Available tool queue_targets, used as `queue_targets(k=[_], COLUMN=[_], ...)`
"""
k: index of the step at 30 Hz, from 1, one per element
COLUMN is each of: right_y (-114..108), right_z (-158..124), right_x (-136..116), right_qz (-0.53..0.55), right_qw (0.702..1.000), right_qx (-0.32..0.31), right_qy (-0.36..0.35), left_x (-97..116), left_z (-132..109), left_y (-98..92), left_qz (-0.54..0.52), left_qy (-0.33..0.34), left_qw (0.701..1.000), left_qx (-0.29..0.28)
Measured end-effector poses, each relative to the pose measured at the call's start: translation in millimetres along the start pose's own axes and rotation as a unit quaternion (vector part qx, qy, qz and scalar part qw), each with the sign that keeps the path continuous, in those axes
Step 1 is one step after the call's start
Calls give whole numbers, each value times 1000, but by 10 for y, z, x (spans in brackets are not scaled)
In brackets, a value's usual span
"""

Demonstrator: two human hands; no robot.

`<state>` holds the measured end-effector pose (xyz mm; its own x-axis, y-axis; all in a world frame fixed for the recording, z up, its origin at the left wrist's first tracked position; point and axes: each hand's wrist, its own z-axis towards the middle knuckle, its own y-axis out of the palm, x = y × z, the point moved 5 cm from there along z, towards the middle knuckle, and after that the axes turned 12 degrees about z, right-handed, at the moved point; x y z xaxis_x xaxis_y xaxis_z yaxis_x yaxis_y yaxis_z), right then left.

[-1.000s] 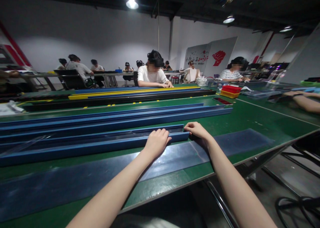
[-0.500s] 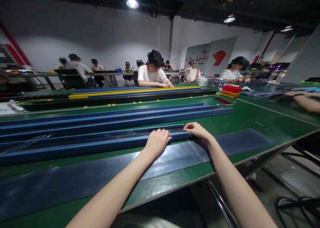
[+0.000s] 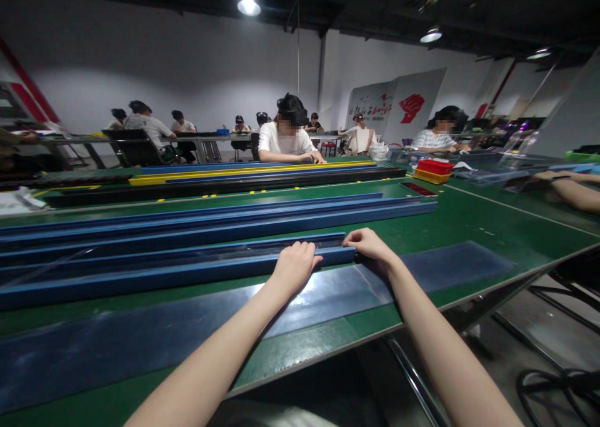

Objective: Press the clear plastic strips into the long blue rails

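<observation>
A long blue U-shaped channel lies across the green table in front of me. My left hand is wrapped over its near wall, a little short of the right end, with the fingertips inside the trough. At that right end my right hand has its fingers bent and pinched together at the channel's opening. Whatever is between those fingertips is too small to make out. Clear film shows inside the channel toward the left. Nearer to me, a long transparent plastic strip lies flat, passing under both forearms.
Behind stand more blue channels, then black and yellow channels. A phone and red and yellow bins are at the right. A co-worker sits opposite; another person's arm reaches in from the right.
Both my hands stay practically in place on the channel. The right fingertips have shifted very slightly at its end.
</observation>
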<state>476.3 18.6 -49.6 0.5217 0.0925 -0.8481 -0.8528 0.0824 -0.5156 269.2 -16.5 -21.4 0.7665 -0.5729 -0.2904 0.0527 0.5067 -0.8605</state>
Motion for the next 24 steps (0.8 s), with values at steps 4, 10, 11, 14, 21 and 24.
queue_targets(k=[4, 10, 11, 14, 21, 24], right_y=[6, 22, 26, 36, 46, 43], right_z=[-11, -29, -31, -31, -25, -28], right_x=[-12, -39, -44, -59, -75, -83], right_qz=[2, 3, 0, -20, -46, -54], right_qw=[1000, 1000, 1000, 1000, 999, 998], right_qx=[-4, -8, -5, 10, 19, 23], right_qy=[5, 11, 12, 10, 10, 15], left_x=[0, -4, -7, -25, -99, -145], left_z=[-9, -14, -12, -11, -50, -65], left_y=[-2, -14, -14, -13, -34, -57], left_qz=[3, -1, -3, -7, 10, 15], left_qy=[4, 8, 7, 1, 42, 62], left_qw=[1000, 1000, 1000, 1000, 999, 998], left_qx=[4, 8, 5, -4, -18, -21])
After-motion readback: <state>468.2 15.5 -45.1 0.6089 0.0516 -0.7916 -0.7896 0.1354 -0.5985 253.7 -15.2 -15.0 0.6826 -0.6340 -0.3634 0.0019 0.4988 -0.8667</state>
